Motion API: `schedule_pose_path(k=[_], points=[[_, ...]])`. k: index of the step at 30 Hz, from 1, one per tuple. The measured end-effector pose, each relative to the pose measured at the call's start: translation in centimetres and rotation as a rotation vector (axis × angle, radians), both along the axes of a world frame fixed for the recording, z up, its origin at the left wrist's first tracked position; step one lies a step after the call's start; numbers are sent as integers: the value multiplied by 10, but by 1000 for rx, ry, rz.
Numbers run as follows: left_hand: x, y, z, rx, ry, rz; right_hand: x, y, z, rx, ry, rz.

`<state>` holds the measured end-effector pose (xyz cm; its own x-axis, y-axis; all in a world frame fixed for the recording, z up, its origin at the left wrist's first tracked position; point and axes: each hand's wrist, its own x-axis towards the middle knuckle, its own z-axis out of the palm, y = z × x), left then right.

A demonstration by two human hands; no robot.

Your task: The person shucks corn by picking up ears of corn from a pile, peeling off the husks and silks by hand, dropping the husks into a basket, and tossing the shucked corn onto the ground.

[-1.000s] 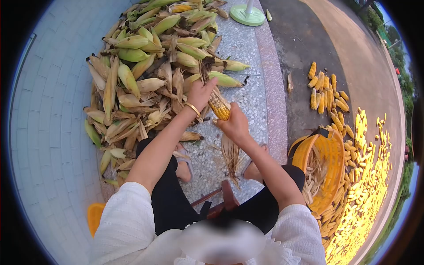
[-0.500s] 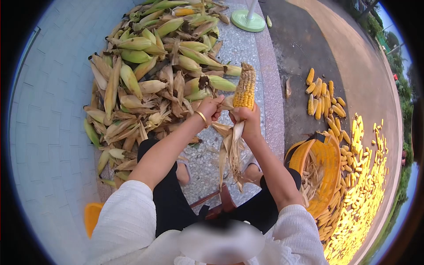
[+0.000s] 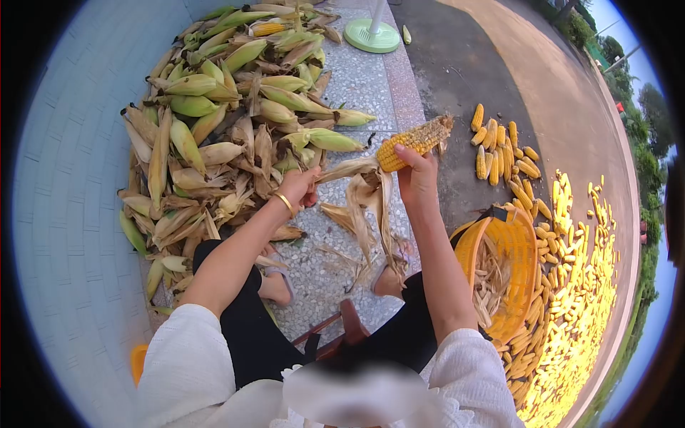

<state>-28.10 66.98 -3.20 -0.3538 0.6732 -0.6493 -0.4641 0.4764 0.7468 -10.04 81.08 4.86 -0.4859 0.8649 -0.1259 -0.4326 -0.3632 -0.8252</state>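
My right hand is wrapped round an ear of corn, its thumb lying along the kernels. The ear tilts up to the right, with yellow kernels near the base and a pale, shrivelled tip. Dry corn husk stretches from the ear's base to my left hand, whose closed fingers pinch its end. More peeled husk dangles below the ear over the speckled floor. A bangle circles my left wrist.
Unhusked corn is heaped on the left against a pale blue tiled wall. An orange basket at my right holds husks. Husked cobs cover the ground beyond it. A green round stand base is at the back.
My hands have moved apart, drawing the husk out between them. The ear has swung from upright to a rightward tilt. The whole view has shifted slightly.
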Motion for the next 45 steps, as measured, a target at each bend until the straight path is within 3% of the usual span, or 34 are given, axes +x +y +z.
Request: schedule_pose_path(k=[3,5,6,7,9,10,12,13,15,16,21,24,28,30,33,37,39,41,42,44,45], points=[[1,-12,19,-69,-96,-54,6,-2,-1,7,5,82],[-3,-11,32,-111,44,-38,8,2,-8,213,-170,-14],[-9,-7,30,-155,249,-138,6,-1,-13,244,-221,-91],[-6,-5,23,-159,251,-137,2,-6,-20,241,-218,-90],[9,4,12,360,1154,-190,-11,-28,-26,210,-213,-82],[17,8,11,349,1156,-187,-15,-39,-24,205,-273,-9],[35,12,27,456,1488,-371,-25,-57,-19,109,-165,24],[35,10,36,446,1485,-363,-28,-61,-19,18,-63,45],[33,13,50,369,709,-519,-27,-56,-22,30,-6,43],[35,15,32,456,662,-484,-26,-53,-23,-21,40,67],[59,7,26,254,986,-503,-25,-53,-24,-157,64,-74],[69,3,24,265,1145,-599,-18,-46,-36,-186,-137,-42],[73,-19,12,456,1446,-944,2,-39,-57,-405,-277,263],[86,-33,7,559,1452,-1211,18,-43,-65,-411,-456,561],[98,-43,11,575,1367,-1467,37,-62,-76,-345,-598,646],[76,-32,9,567,1358,-1398,82,-25,-119,-579,-451,356],[67,-29,11,571,1278,-1138,141,45,-96,-606,-387,26],[62,-29,19,575,1287,-1069,229,119,-14,-386,-226,-482],[60,-28,21,532,1281,-1020,288,172,5,-53,49,-652],[56,-29,25,479,1279,-963,369,208,84,74,-13,-1014],[56,-28,24,381,1147,-894,378,201,108,159,-136,-1009]])
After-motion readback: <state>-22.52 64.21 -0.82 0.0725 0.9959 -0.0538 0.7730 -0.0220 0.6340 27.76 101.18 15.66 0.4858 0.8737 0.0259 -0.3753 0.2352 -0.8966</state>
